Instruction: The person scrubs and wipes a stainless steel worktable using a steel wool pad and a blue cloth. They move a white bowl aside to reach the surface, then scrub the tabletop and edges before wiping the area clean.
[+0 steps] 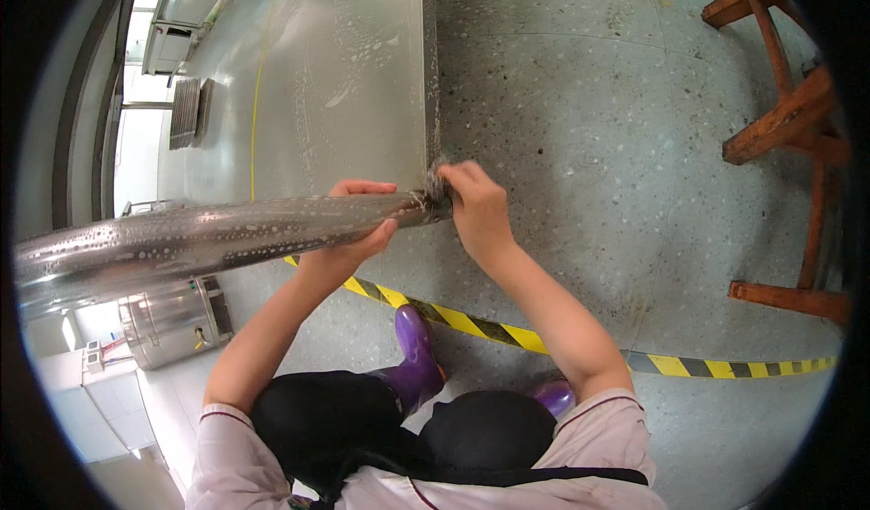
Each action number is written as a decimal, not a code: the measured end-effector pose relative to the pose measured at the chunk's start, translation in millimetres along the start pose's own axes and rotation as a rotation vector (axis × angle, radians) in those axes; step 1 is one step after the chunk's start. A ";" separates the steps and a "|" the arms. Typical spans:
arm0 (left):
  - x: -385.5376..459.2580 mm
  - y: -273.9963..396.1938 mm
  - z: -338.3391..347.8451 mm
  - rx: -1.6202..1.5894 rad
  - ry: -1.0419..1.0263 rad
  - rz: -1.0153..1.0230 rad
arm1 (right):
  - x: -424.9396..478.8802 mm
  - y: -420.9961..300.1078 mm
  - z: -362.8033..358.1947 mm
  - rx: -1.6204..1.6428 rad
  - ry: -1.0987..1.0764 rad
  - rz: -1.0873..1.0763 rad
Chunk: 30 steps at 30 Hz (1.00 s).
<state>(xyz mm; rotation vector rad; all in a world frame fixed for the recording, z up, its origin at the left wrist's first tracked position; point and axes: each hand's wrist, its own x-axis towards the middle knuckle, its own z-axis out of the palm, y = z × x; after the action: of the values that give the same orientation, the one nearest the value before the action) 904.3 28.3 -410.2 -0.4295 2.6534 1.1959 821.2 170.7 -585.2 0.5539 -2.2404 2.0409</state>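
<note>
A thick, shiny metal tube [204,238], dotted with suds, runs from the left rim to a corner at the middle of the view. My left hand [350,238] clasps it close to that end, thumb on the near side and fingers on the far side. My right hand [479,207] pinches a small silvery scouring pad [437,178], partly hidden and blurred, against the corner where tube and panel meet. The flat grey panel [353,102] stretches away from there, streaked with foam, its narrow edge strip [431,68] on the right.
Orange-brown wooden stands [781,115] are at the right. Yellow-and-black tape [476,323] crosses the speckled floor [578,170] by my purple boots [416,353]. A steel tank [170,323] with a tap stands lower left; stacked panels [185,114] lean farther up.
</note>
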 end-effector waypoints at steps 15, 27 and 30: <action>16.3 -10.3 10.2 -0.094 -0.174 -0.093 | 57.7 21.6 20.6 0.003 0.159 -0.049; 21.1 -18.4 6.8 0.054 -0.207 -0.081 | 7.8 -23.9 29.4 0.032 0.007 -0.130; 27.3 -15.2 9.4 0.067 -0.227 -0.072 | 61.2 -14.9 26.6 -0.077 0.055 -0.144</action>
<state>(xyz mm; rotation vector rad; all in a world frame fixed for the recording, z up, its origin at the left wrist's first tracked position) 884.5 20.9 -435.1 -0.3522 2.4548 1.0633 773.6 130.4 -557.0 0.6249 -2.1685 1.8707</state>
